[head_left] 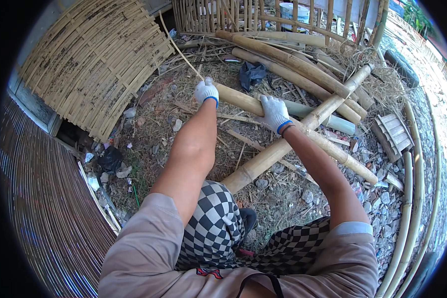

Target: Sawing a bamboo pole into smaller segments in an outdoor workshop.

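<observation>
A bamboo pole (pixel 239 100) slants from the centre toward the lower right, resting across a thicker bamboo pole (pixel 256 165). My left hand (pixel 206 91), in a white knit glove with a blue cuff, is closed round its upper left end. A thin bamboo strip (pixel 178 48) runs up and away from that hand; whether the fingers also hold it is hidden. My right hand (pixel 273 112), gloved the same way, grips the pole from above, near where the two poles cross. Behind it, a pale green bamboo length (pixel 338 124) lies on the ground.
Several cut bamboo poles (pixel 288 59) are piled ahead, beside a black plastic bag (pixel 252 75). A bamboo fence (pixel 218 17) stands behind. At left is a slatted bamboo panel (pixel 97 64). A small slatted block (pixel 393 135) and long bamboo poles (pixel 407 218) lie right, among rubble.
</observation>
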Tool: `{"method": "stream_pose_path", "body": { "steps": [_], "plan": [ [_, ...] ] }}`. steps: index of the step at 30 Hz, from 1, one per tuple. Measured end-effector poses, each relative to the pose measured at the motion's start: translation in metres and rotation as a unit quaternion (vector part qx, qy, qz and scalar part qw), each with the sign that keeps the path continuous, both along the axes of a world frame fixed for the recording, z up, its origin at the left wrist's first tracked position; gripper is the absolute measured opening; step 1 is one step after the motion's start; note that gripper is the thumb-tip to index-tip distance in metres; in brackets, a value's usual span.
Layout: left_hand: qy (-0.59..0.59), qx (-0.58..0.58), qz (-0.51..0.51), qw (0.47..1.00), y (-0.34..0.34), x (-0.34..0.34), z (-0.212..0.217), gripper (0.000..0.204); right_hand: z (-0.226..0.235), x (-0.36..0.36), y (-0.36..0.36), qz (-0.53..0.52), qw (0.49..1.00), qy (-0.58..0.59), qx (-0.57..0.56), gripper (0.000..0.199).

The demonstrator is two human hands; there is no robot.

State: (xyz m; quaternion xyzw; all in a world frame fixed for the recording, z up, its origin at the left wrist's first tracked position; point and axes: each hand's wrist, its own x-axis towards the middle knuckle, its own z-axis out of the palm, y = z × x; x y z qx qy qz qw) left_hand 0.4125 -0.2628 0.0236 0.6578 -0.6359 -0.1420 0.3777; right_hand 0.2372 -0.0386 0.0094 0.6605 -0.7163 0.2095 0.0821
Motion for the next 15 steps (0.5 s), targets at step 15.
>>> {"method": "stream_pose_path", "body": {
  "steps": [15],
  "plan": [
    [-0.303,-0.083,-0.102,0.944,0.011,0.015,0.018,0.041,-0.001,0.059,-0.083,0.001,0.999,-0.034,0.009,0.046]
  ]
}}
